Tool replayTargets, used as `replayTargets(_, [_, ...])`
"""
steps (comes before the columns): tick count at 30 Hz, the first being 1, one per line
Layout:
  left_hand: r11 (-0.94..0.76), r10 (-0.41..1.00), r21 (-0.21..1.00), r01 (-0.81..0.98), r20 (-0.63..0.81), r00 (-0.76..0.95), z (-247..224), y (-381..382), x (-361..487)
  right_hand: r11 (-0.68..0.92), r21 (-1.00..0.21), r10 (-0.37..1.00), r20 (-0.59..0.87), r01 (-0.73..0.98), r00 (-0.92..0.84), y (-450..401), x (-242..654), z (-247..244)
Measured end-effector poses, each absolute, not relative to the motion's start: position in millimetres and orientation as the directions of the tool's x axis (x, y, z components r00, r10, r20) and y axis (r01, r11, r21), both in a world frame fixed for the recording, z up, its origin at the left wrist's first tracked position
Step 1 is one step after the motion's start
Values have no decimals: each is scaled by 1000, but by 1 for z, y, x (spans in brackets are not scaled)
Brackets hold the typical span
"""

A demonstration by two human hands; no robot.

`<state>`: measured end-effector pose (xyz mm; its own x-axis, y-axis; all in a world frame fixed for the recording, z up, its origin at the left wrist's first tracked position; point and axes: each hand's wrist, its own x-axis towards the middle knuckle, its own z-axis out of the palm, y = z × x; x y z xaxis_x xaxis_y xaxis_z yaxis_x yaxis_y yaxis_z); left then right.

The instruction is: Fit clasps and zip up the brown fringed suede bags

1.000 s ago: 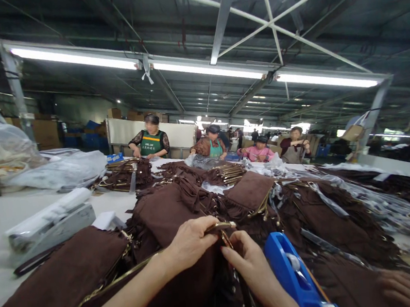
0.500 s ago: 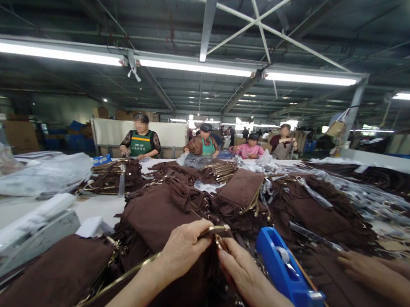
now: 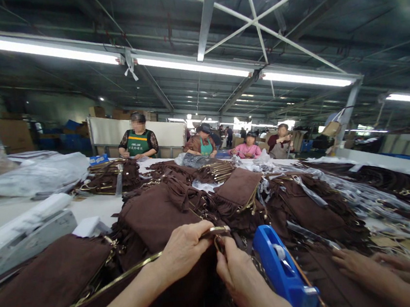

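Observation:
My left hand (image 3: 184,253) is closed on the top edge of a dark brown suede-like bag (image 3: 133,302), thumb and fingers pinching it near the end of its gold zipper (image 3: 219,229). Just below that zipper end, my right hand (image 3: 241,272) pinches a small gold metal clasp (image 3: 219,243). Whether the clasp is hooked to the bag cannot be made out. My right fingertips are partly hidden behind the hand. A blue tape dispenser (image 3: 274,258) stands close to the right of my right hand. Another brown bag (image 3: 46,287) lies left of my left forearm.
Piled brown fringed bags (image 3: 156,212) cover the table ahead. A co-worker's hands (image 3: 363,264) rest on brown material at the right. Plastic-wrapped straps (image 3: 350,182) lie beyond. White packaging (image 3: 31,176) sits at the left. Several people, one in a green apron (image 3: 141,143), work across the table.
My right hand has turned slightly, with the clasp still in its fingers. My left hand keeps its hold on the bag. The co-worker's second hand shows more clearly at the right.

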<state>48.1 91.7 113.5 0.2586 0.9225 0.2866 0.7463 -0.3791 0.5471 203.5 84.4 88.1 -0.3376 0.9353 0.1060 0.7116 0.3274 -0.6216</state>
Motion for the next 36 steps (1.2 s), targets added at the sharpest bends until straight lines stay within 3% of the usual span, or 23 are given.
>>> replayTargets(3, [-379, 923, 542, 750, 285, 260, 115, 91, 48, 362, -584, 928, 153, 726, -339, 86, 202, 83])
replayTargets(7, [-376, 924, 559, 739, 279, 260, 114, 91, 48, 443, -583, 895, 327, 681, -302, 93, 207, 69])
replayTargets(10, [-377, 924, 559, 739, 277, 263, 113, 92, 48, 525, -418, 823, 471, 742, -317, 99, 209, 59])
replayTargets(13, [-376, 925, 559, 739, 274, 263, 113, 92, 49, 499, -197, 750, 586, 844, -307, 102, 208, 52])
replayTargets(15, [-373, 926, 566, 735, 270, 263, 114, 91, 49, 489, -139, 735, 597, 861, -321, 103, 207, 50])
replayTargets(17, [-373, 927, 574, 729, 269, 263, 113, 91, 49, 508, -167, 764, 541, 845, -352, 103, 207, 51])
replayTargets(25, [-377, 925, 579, 723, 274, 264, 109, 93, 47, 480, -495, 877, 307, 725, -370, 90, 208, 69])
replayTargets(28, [-369, 929, 583, 724, 261, 264, 108, 93, 48, 450, -549, 893, 261, 704, -367, 90, 210, 68])
replayTargets(36, [-384, 923, 610, 693, 271, 273, 105, 94, 47, 624, -523, 775, 511, 580, -373, 96, 219, 49])
